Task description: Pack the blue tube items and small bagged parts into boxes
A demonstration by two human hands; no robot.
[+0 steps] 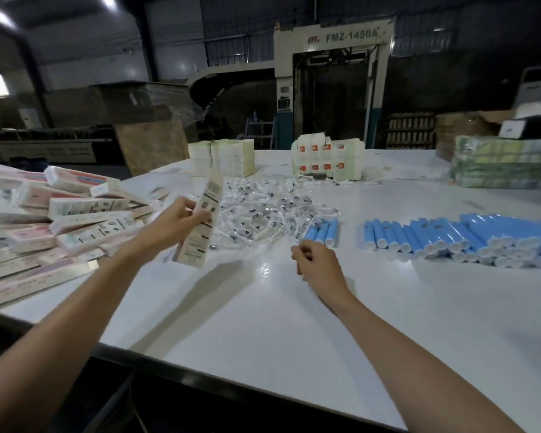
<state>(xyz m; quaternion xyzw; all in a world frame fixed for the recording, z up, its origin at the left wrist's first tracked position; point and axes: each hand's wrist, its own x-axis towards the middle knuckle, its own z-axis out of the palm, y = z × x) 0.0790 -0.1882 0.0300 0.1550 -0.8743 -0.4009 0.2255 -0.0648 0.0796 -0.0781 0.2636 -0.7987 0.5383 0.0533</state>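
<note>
At frame left lies a heap of filled pale printed cartons (60, 220). The left hand (181, 218) grips one long pale carton (200, 220) upright — steady it, open end up. The right hand (317, 264), loosely curled and seemingly empty, hovers near clear bagged parts (263, 210) at centre; blue plastic tubes (450, 234) lie on the white table (294, 323) at right.

A heap of boxes (53, 220) is lying at the left of the table (263, 323), with the bagged parts (263, 210) piling up behind its middle. Just right of them a few tubes (322, 231) are lying, and further right the big tube stack (469, 235) is sitting. Carton stacks (327, 160) are standing behind, toward the far edge.
</note>
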